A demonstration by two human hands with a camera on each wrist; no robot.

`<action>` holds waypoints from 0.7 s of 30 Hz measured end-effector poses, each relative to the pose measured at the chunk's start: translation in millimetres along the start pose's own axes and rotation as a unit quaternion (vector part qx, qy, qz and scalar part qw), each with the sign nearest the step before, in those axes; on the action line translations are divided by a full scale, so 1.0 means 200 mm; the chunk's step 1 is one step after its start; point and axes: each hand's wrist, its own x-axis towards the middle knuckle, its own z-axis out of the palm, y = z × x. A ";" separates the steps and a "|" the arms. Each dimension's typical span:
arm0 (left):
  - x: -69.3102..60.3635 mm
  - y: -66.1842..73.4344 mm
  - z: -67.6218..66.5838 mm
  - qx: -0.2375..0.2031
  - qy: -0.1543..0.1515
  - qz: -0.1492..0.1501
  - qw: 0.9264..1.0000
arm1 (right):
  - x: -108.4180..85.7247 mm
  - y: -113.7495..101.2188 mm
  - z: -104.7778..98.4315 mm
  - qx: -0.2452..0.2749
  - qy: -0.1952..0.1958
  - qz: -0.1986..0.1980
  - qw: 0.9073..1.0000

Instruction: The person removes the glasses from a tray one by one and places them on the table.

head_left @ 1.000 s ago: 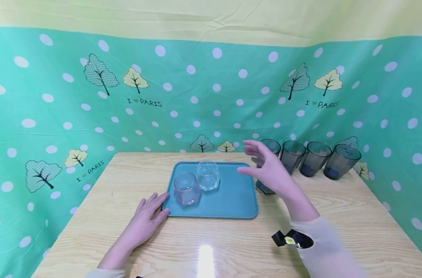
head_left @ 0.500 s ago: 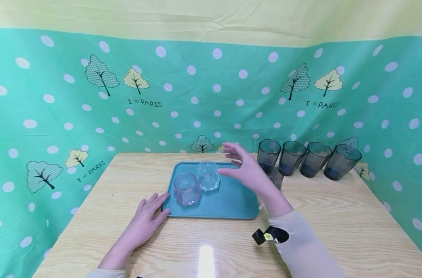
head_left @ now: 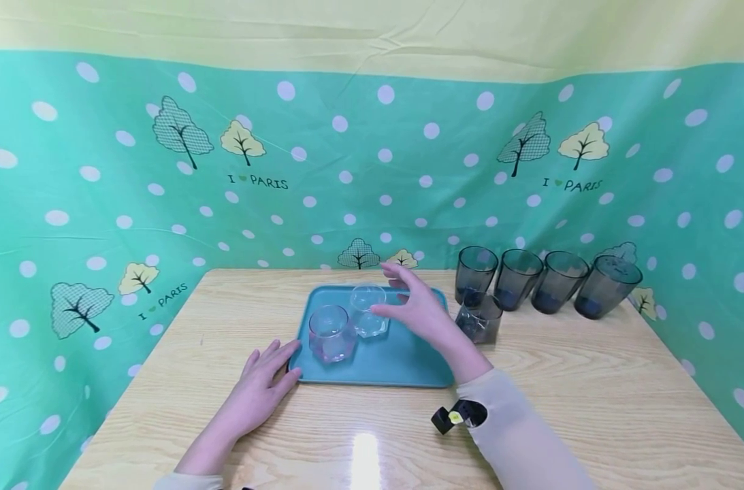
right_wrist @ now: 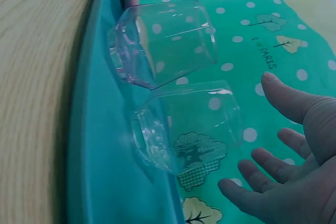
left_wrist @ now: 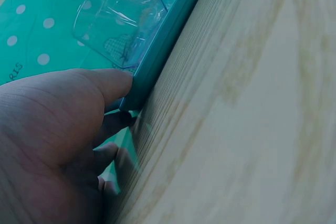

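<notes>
A pinkish glass [head_left: 331, 335] and a clear glass [head_left: 369, 313] stand side by side on the left part of a blue tray [head_left: 408, 361]. My left hand [head_left: 256, 393] lies at the tray's left edge, its thumb and fingers touching the rim, as the left wrist view also shows. My right hand [head_left: 422, 309] is held over the tray just right of the clear glass, thumb and fingers spread. In the right wrist view a gap shows between the right hand [right_wrist: 299, 166] and the clear glass [right_wrist: 189, 129].
Several tall dark glasses [head_left: 517, 279] stand in a row at the back right of the wooden table [head_left: 568, 395]. A shorter dark glass [head_left: 479, 320] stands in front of the leftmost one, just right of the tray. A patterned curtain [head_left: 384, 156] hangs behind.
My right hand has moved left, from beside the short dark glass to the clear glass, uncovering the dark one. My left hand has stayed at the tray's edge.
</notes>
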 end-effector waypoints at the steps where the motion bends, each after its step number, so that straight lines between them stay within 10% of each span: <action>1: 0.00 0.00 0.00 0.000 0.000 0.000 1.000 | 0.00 0.01 0.01 0.001 -0.001 0.000 1.000; 21: 0.00 -0.01 0.00 -0.001 -0.003 -0.004 1.000 | 0.02 0.11 0.10 0.008 -0.017 0.019 1.000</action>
